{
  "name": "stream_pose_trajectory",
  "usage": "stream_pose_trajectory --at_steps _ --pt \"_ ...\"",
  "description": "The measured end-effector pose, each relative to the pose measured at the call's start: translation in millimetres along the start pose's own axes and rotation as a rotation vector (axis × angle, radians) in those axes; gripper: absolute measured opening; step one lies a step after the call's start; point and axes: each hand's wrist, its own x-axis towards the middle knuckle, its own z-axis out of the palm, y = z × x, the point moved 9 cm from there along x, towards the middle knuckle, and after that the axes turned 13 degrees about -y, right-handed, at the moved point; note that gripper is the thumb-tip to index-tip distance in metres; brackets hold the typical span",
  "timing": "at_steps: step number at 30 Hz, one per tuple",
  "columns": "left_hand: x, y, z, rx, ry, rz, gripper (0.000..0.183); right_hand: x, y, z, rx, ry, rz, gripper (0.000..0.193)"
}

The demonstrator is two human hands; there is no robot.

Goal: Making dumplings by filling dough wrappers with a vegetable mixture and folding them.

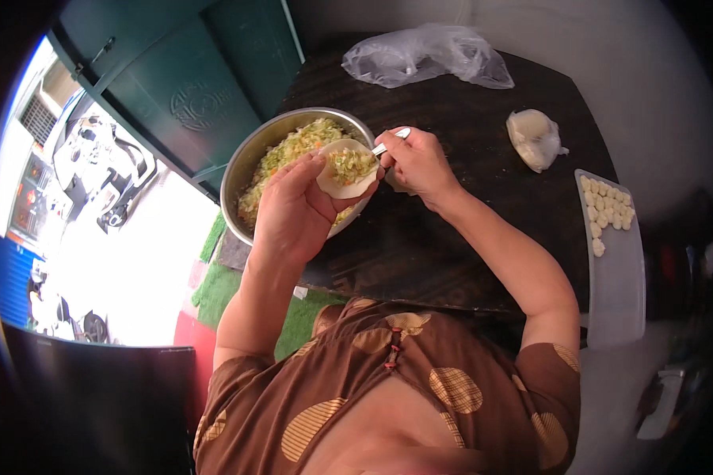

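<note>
My left hand (pixel 289 206) holds up a round, pale dough wrapper (pixel 342 189), its fingers and thumb closed around the edge. A mound of chopped vegetable filling (pixel 352 165) in green, white and orange lies in its middle. My right hand (pixel 421 168) grips a metal spoon (pixel 402 134) at the wrapper's right edge; the spoon's bowl is hard to make out. Beneath both hands, to the left, stands a wide steel bowl (pixel 230 190) with more of the same vegetable mix (pixel 293 146). A pale piece (pixel 396 184) shows partly below my right hand.
On the dark table (pixel 451 261) lie a crumpled clear plastic bag (pixel 428 55) at the back and a bagged pale lump (pixel 533 138) at the right. A translucent tray (pixel 616 293) at the right edge bears several small white pieces (pixel 606 207). A green door (pixel 182 87) stands at the left.
</note>
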Motion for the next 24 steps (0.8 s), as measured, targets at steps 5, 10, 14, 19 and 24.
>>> stream_pose_trajectory --at_steps 5,10,14,19,24 --pt "10 -28 34 0.010 -0.074 -0.095 0.039 -16 10 -11 0.192 -0.159 0.057 0.023" --pt "24 -69 57 -0.010 -0.186 -0.226 0.041 -43 -6 -62 -0.007 -0.048 -0.059 0.019" --pt "37 -108 67 -0.092 -0.173 -0.314 0.034 -57 -13 -111 -0.218 0.001 -0.151 0.015" --pt "63 -148 54 -0.065 -0.226 -0.381 0.034 -64 -11 -135 -0.343 -0.074 -0.178 0.009" --pt "78 -164 27 -0.058 -0.162 -0.340 0.032 -73 -1 -128 -0.466 -0.142 -0.107 0.005"
